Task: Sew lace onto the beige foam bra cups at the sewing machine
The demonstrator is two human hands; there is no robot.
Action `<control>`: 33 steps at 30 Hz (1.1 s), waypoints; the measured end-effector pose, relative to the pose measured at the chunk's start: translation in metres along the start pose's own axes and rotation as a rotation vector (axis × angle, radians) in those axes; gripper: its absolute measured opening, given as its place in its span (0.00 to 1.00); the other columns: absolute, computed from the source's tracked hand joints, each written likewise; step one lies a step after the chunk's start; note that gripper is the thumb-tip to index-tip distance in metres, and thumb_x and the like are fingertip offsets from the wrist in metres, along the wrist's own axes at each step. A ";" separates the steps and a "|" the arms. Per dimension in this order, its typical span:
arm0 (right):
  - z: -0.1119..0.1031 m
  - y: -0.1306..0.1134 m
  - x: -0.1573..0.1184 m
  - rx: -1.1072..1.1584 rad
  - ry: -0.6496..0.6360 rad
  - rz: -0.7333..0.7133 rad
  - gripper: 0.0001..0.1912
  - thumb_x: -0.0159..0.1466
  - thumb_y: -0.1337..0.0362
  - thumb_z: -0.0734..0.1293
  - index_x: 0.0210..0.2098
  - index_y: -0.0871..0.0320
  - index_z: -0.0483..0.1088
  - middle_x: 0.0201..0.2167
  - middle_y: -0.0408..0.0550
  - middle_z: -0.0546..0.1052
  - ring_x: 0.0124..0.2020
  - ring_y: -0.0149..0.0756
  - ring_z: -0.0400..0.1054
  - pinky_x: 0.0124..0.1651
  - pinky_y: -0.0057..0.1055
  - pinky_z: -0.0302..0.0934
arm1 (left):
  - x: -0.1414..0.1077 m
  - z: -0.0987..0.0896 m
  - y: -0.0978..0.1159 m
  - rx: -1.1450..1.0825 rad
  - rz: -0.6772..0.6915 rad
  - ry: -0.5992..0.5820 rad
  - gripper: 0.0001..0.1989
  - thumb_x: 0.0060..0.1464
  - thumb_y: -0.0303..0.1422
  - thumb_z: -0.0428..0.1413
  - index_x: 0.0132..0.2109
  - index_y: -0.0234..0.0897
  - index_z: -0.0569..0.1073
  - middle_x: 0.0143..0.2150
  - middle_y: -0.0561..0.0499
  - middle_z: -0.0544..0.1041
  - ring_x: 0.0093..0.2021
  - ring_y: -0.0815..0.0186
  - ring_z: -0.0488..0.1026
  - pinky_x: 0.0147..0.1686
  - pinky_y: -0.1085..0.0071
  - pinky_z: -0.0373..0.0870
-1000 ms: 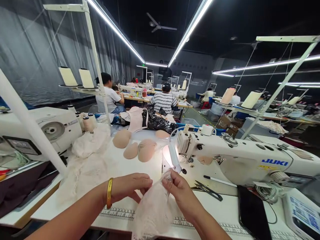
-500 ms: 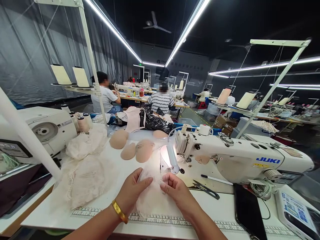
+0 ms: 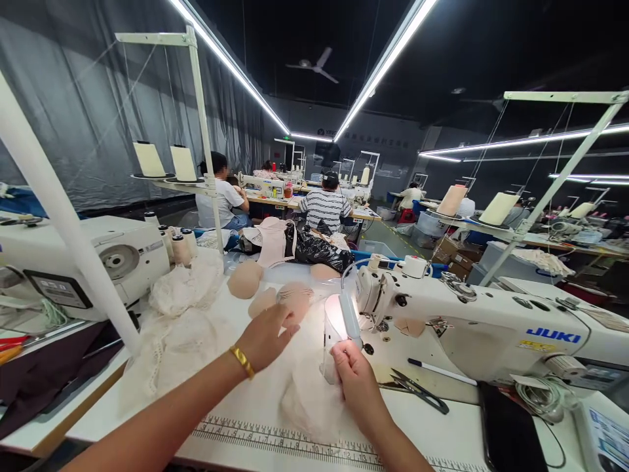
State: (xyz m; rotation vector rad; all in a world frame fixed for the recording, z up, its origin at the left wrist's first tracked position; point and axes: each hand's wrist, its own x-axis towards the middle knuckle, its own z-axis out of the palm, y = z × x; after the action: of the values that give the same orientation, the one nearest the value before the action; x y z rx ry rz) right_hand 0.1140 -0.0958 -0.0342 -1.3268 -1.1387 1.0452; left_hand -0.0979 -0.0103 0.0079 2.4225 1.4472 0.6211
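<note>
My right hand is closed in a pinch on the edge of a sheer cream lace piece, which hangs down onto the white table in front of the sewing machine's lamp. Stretched out over the beige foam bra cups, my left hand has its thumb apart from its fingers. Its fingertips overlap the nearest cup, and I cannot tell whether they touch it. A gold bracelet circles the left wrist. Another beige cup lies farther back. A heap of cream lace rests to the left of my hand.
A white sewing machine stands on the right. Before it lie black thread snips, a pen and a dark phone. A ruler strip runs along the front edge. Co-workers sit at machines beyond.
My left hand has let go of the lace piece and moved up and forward to the bra cups. My right hand still holds the lace. The view has shifted slightly.
</note>
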 end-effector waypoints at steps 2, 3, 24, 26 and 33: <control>0.000 0.005 0.003 -0.003 -0.015 -0.010 0.27 0.65 0.35 0.64 0.31 0.52 0.65 0.18 0.34 0.60 0.18 0.30 0.53 0.20 0.27 0.49 | 0.038 -0.007 -0.019 0.065 0.021 0.039 0.17 0.62 0.27 0.49 0.56 0.34 0.71 0.59 0.36 0.76 0.60 0.48 0.72 0.61 0.51 0.66; 0.001 0.008 0.004 0.001 -0.024 -0.015 0.27 0.65 0.35 0.64 0.31 0.52 0.65 0.18 0.34 0.60 0.19 0.31 0.53 0.20 0.27 0.50 | 0.056 -0.009 -0.027 0.095 0.032 0.046 0.21 0.60 0.23 0.48 0.59 0.34 0.71 0.63 0.35 0.73 0.63 0.49 0.69 0.63 0.51 0.64; -0.015 0.006 0.009 0.084 -0.147 0.045 0.22 0.67 0.39 0.65 0.37 0.53 0.66 0.22 0.37 0.69 0.25 0.34 0.61 0.24 0.28 0.62 | 0.077 -0.043 -0.021 0.234 0.028 0.153 0.17 0.71 0.35 0.46 0.45 0.31 0.78 0.46 0.43 0.79 0.51 0.54 0.73 0.52 0.61 0.68; -0.023 0.005 0.008 0.102 -0.174 0.081 0.24 0.67 0.38 0.65 0.40 0.53 0.67 0.25 0.39 0.72 0.26 0.35 0.64 0.27 0.30 0.64 | 0.046 -0.045 -0.002 0.123 0.042 0.075 0.18 0.69 0.41 0.48 0.42 0.36 0.78 0.39 0.49 0.80 0.41 0.59 0.75 0.40 0.68 0.69; -0.048 0.002 -0.015 0.148 -0.193 0.090 0.28 0.68 0.36 0.64 0.51 0.53 0.67 0.32 0.42 0.76 0.31 0.33 0.67 0.38 0.32 0.62 | -0.023 -0.023 0.054 -0.225 0.107 -0.367 0.10 0.58 0.35 0.53 0.34 0.39 0.78 0.33 0.54 0.80 0.35 0.63 0.75 0.33 0.70 0.64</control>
State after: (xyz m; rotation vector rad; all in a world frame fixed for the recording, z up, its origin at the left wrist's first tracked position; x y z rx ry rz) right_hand 0.1585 -0.1184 -0.0332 -1.1886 -1.1277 1.3208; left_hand -0.0771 -0.0562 0.0452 2.2955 1.0478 0.3159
